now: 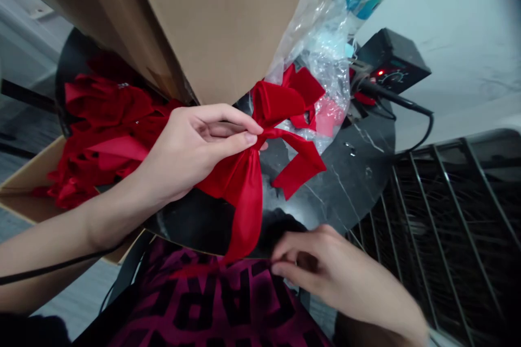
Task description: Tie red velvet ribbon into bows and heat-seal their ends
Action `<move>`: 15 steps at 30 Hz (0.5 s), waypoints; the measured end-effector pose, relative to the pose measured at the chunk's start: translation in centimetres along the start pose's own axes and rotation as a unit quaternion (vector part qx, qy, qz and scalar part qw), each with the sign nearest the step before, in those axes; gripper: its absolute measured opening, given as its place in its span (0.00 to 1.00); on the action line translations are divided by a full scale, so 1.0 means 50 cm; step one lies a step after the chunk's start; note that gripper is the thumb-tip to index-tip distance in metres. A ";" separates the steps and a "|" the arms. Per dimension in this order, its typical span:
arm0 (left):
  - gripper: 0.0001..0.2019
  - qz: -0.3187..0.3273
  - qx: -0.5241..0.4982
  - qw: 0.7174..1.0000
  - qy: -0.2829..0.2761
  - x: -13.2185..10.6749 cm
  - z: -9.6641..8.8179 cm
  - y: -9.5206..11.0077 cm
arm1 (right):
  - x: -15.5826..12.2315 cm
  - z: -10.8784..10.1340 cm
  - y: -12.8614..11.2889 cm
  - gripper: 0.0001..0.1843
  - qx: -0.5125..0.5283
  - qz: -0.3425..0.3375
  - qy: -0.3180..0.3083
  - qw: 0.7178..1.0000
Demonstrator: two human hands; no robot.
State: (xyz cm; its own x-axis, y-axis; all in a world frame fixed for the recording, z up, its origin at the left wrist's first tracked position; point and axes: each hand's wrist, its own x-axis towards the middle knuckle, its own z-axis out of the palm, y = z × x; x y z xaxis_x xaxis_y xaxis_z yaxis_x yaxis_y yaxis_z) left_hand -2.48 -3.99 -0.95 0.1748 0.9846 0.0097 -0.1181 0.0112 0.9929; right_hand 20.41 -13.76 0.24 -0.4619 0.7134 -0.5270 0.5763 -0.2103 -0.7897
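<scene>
My left hand [195, 146] pinches the knot of a red ribbon bow [280, 135] between thumb and fingers, holding it above a round black marbled table [358, 173]. The bow's loops stick up and to the right; its long tail [246, 211] hangs down toward my lap. My right hand [329, 271] is low at the table's near edge, fingers curled together in a pinch near the tail's end; what it grips is hidden.
A heap of finished red bows [106, 124] fills an open cardboard box at left. A big cardboard box [211, 16] looms above. Crumpled clear plastic [321, 49] and a black device [391, 59] with a red light and cable sit at the back. A wire rack [456, 217] stands at right.
</scene>
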 end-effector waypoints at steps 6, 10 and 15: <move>0.02 -0.035 0.007 0.999 -0.040 0.011 0.000 0.013 | -0.018 -0.201 0.053 0.11 0.035 -0.007 0.406 0.913; 0.03 -0.043 0.000 0.998 -0.055 0.022 0.015 0.015 | 0.116 -0.349 0.115 0.13 0.149 -0.061 0.494 0.854; 0.03 -0.052 0.063 0.994 -0.071 0.046 0.019 0.009 | 0.238 -0.437 0.152 0.19 0.181 -0.134 0.530 0.817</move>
State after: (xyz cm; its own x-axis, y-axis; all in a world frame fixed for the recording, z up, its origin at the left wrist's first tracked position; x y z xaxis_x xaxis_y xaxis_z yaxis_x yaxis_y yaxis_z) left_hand -1.20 -1.88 -0.39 0.3176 0.9444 -0.0853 0.0301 0.0799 0.9963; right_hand 34.00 7.74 -5.20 0.4161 0.9041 0.0976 0.2247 0.0018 -0.9744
